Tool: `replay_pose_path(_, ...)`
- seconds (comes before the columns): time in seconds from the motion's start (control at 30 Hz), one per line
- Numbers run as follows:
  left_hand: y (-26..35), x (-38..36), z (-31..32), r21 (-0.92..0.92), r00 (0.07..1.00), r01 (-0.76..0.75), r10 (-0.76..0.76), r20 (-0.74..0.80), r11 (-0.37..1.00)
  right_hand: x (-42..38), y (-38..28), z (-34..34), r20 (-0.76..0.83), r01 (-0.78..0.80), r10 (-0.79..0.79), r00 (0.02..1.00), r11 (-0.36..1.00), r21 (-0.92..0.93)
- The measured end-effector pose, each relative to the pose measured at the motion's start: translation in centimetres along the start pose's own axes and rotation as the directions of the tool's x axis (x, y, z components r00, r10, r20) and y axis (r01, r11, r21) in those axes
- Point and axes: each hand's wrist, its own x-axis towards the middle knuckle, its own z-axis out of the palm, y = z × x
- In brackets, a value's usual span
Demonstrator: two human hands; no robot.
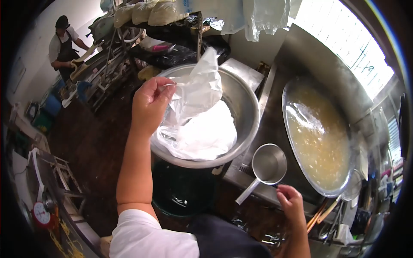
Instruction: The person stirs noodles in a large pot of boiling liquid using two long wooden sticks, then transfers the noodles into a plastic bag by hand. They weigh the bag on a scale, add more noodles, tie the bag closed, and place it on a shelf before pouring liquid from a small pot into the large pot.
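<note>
Commercial kitchen with huge cooking pan (325, 191)

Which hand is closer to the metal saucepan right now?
Right. The right hand is just below the saucepan in view; the left hand is farther off, up and left, pinching the plastic bag.

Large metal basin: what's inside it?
A whitish plastic bag lies in the basin, its lower part bright and bulging; the left hand holds its upper part. Whatever is beneath the bag is covered, and the bag's contents can't be made out.
</note>
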Motion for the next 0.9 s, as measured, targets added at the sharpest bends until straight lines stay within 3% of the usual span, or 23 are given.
replay_pose_path(0.07, 2.4, -1.1, 0.2, -0.068, 0.996, 0.078, -0.075, 0.043, 0.995, 1.9, -2.9, 0.7, 0.102, 0.072, -0.068, 0.992, 0.997, -0.033)
replay_pose_path(0.13, 4.3, -2.5, 1.3, -0.099, 0.929, 0.004, 0.033, 0.370, 0.995, 3.2, -7.2, 2.3, 0.069, 0.221, -0.223, 0.972, 0.975, 0.026)
replay_pose_path(0.2, 5.8, -3.8, 3.6, -0.238, 0.700, -0.104, 0.241, 0.673, 0.966, 3.3, -12.9, 3.2, -0.032, 0.461, -0.468, 0.883, 0.878, -0.128)
replay_pose_path(0.27, 7.2, -6.0, 7.0, -0.366, 0.442, -0.106, 0.373, 0.816, 0.925, 3.7, -14.6, 5.1, -0.178, 0.680, -0.661, 0.728, 0.730, 0.072)
replay_pose_path(0.3, 7.9, -6.9, 8.2, -0.444, 0.388, -0.047, 0.426, 0.817, 0.895, 4.3, -15.3, 3.1, 0.209, 0.767, -0.749, 0.629, 0.554, -0.324)
replay_pose_path(0.33, 8.5, -7.3, 9.1, -0.513, 0.333, 0.017, 0.479, 0.812, 0.858, 3.6, -13.7, 2.9, 0.306, 0.764, -0.700, 0.645, 0.600, -0.236)
replay_pose_path(0.37, 8.9, -7.1, 9.5, -0.536, 0.370, 0.177, 0.449, 0.813, 0.825, 2.5, -12.2, 2.5, 0.294, 0.602, -0.561, 0.774, 0.796, -0.065)
replay_pose_path(0.4, 8.1, -7.8, 10.0, -0.491, 0.433, 0.506, 0.283, 0.856, 0.709, 1.0, -10.2, 2.0, 0.308, 0.378, -0.393, 0.866, 0.919, 0.109)
replay_pose_path(0.43, 6.9, -7.3, 11.3, -0.487, 0.456, 0.612, 0.225, 0.861, 0.624, 0.5, -2.0, 0.2, 0.266, 0.155, -0.293, 0.918, 0.886, 0.438)
replay_pose_path(0.47, 5.2, -7.1, 13.2, -0.473, 0.462, 0.711, 0.161, 0.872, 0.521, 0.0, 6.4, -1.7, 0.220, -0.033, -0.188, 0.957, 0.686, 0.727)
replay_pose_path(0.5, 1.5, -8.8, 15.9, -0.358, 0.374, 0.764, 0.083, 0.924, 0.536, -2.1, 2.4, -0.8, 0.028, -0.031, 0.014, 1.000, 0.620, 0.784)
replay_pose_path(0.53, -1.3, -11.1, 18.4, -0.231, 0.267, 0.806, 0.014, 0.964, 0.544, -3.9, -2.9, -0.5, -0.162, 0.004, 0.236, 0.958, 0.554, 0.833)
replay_pose_path(0.6, -2.3, -13.8, 19.6, -0.110, -0.083, 0.647, 0.213, 0.974, 0.755, -5.4, -3.5, -2.6, -0.254, 0.020, 0.332, 0.908, 0.573, 0.819)
replay_pose_path(0.67, -2.7, -17.7, 21.7, -0.309, -0.136, 0.578, 0.462, 0.876, 0.755, -7.5, -1.6, -3.0, -0.386, 0.119, 0.413, 0.825, 0.541, 0.832)
replay_pose_path(0.7, -3.7, -19.2, 22.8, -0.252, -0.277, 0.595, 0.489, 0.827, 0.763, -9.0, -0.2, -3.6, -0.448, 0.155, 0.424, 0.787, 0.568, 0.809)
replay_pose_path(0.73, -2.9, -20.3, 24.0, -0.251, -0.322, 0.609, 0.524, 0.789, 0.752, -10.4, 1.4, -4.1, -0.508, 0.191, 0.425, 0.749, 0.596, 0.780)
replay_pose_path(0.77, -1.8, -21.3, 25.3, -0.218, -0.140, 0.864, 0.631, 0.763, 0.454, -12.2, 2.8, -4.7, -0.522, 0.243, 0.411, 0.747, 0.561, 0.791)
replay_pose_path(0.8, -0.8, -22.1, 26.4, -0.156, 0.062, 0.984, 0.647, 0.760, 0.090, -14.2, 2.9, -5.1, -0.560, 0.269, 0.422, 0.713, 0.573, 0.774)
replay_pose_path(0.83, 0.8, -22.5, 26.8, -0.131, 0.037, 0.987, 0.674, 0.738, 0.090, -15.9, 2.9, -5.4, -0.601, 0.306, 0.445, 0.664, 0.572, 0.761)
replay_pose_path(0.9, 3.7, -23.6, 26.9, 0.300, -0.110, 0.924, 0.583, 0.805, -0.239, -19.7, 2.6, -5.9, -0.687, 0.376, 0.421, 0.593, 0.609, 0.698)
